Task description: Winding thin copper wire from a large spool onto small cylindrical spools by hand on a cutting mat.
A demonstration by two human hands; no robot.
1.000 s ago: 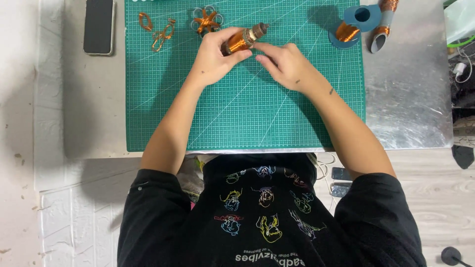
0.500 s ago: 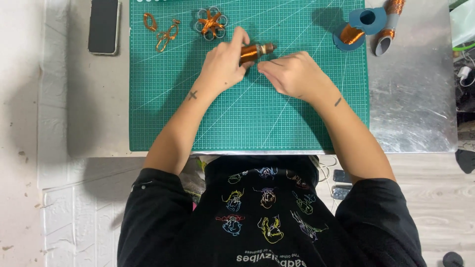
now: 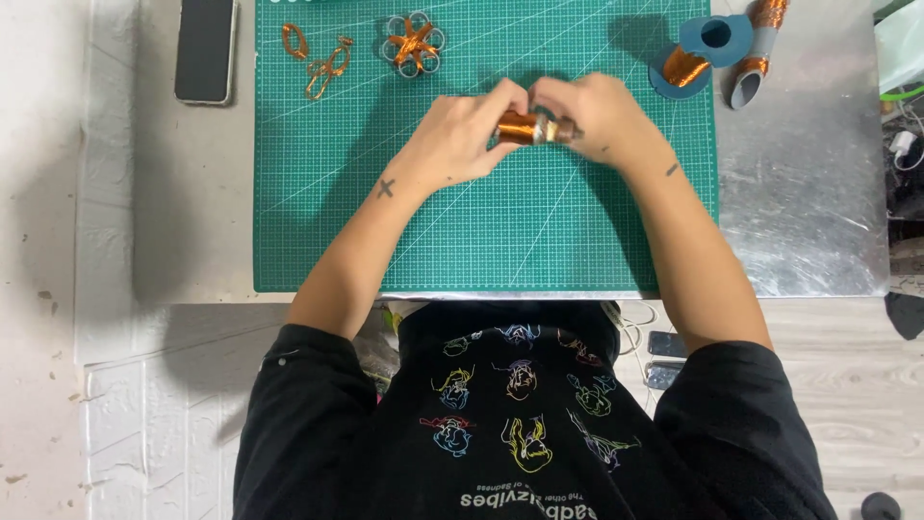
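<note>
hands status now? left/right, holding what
Left hand: closed, fingers pinching one end of the copper wire spool.
Right hand: closed on the spool's other end, above the green cutting mat.

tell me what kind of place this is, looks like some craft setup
Probably a home or hobby craft bench for wire work. A green gridded cutting mat covers the table, finished copper wire shapes lie at its top edge, and both hands, left hand and right hand, hold a small copper wire spool.
</note>
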